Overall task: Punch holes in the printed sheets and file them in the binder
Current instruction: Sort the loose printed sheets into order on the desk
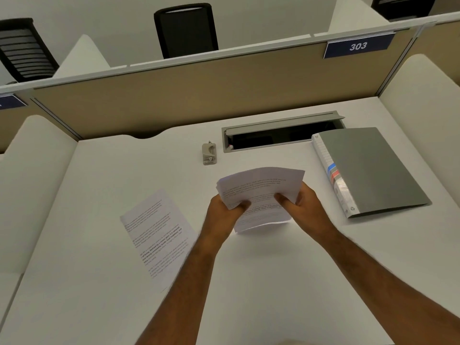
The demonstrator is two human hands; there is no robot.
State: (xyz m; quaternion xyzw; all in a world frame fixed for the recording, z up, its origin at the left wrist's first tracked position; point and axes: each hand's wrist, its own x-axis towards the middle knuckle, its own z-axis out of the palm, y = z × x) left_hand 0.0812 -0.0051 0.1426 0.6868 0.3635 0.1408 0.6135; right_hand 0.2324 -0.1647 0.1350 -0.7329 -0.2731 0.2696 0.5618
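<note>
Light was soft, even and dimmish; shadows faint. Wide-angle bending curved the edges; the print was blurred.

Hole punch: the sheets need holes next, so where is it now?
In the head view the hole punch stands on the desk beyond the held stack of sheets, just left of the cable tray opening.

Two hands, one binder, one hole punch, three chairs.

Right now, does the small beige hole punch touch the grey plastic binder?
Apart. The head view shows bare white desk between the hole punch and the binder.
</note>
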